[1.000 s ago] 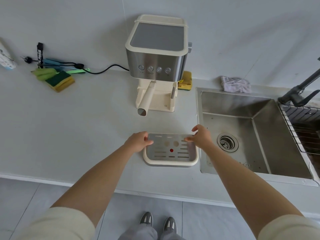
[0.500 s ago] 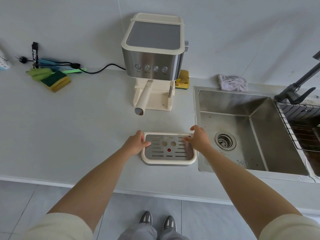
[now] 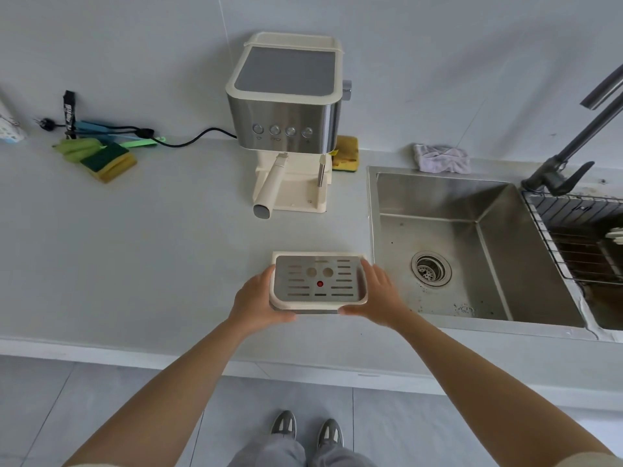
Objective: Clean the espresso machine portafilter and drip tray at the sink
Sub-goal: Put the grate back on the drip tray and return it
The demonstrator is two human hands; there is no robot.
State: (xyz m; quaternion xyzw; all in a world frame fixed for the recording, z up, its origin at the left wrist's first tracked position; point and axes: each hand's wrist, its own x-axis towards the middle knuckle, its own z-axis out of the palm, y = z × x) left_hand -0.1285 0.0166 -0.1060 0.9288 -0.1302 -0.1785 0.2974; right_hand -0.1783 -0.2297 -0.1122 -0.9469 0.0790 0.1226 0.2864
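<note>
Sponge (image 3: 111, 161) far left on bench (image 3: 168, 247). Portafilter (image 3: 271, 187) sits in espresso machine (image 3: 286, 106), handle pointing forward. Left hand (image 3: 253, 298) and right hand (image 3: 377, 293) grip drip tray (image 3: 318, 281) by its two sides, fingers (image 3: 368, 268) curled round its edges. Tray near bench front, just left of sink (image 3: 472, 203).

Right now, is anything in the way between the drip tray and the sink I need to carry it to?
Nothing visible is. The left hand and right hand grip the drip tray just left of the sink, with only bare countertop between tray and rim. The basin holds just its drain strainer.
</note>
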